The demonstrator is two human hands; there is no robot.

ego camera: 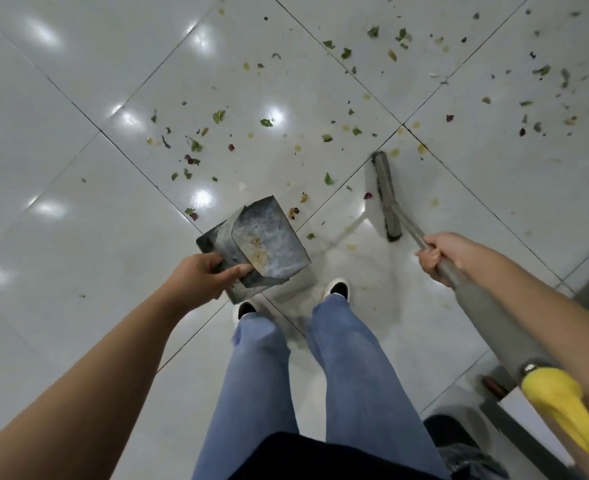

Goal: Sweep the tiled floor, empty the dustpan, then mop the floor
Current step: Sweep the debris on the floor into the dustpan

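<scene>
Left hand (201, 278): left of centre, clenched on the near edge of the dustpan (256, 242), thumb over the rim and fingers beneath. The pan hangs in the air above the floor, mouth turned to the upper right toward the litter, probably so it can be set down quickly once a pile forms.

Right hand (440, 256): at the right, wrapped round the grey broom (386, 199) shaft partway down. The low hold likely gives control over short strokes.

Broom head: right of centre, long edge running from upper left to lower right, bristles on or just above the tile; which of the two I cannot tell. It sits beside the debris rather than in the thick of it.

Handle end: yellow grip (563, 410) at the lower right, passing beside the right forearm.

Debris (265, 123): green leaf scraps, dark bits and yellowish spots strewn over the floor (61, 150) from the centre to the upper right; a few pieces lie just beside the pan's mouth.

Dustpan load: stained and dusty inside, no clear pile in it.

Feet: two shoes below the pan, legs in blue trousers.

Stage: sweeping looks barely begun, since the litter is spread wide; emptying and mopping lie ahead.

Risk: a hard stroke may scatter the light leaves past the pan.
</scene>
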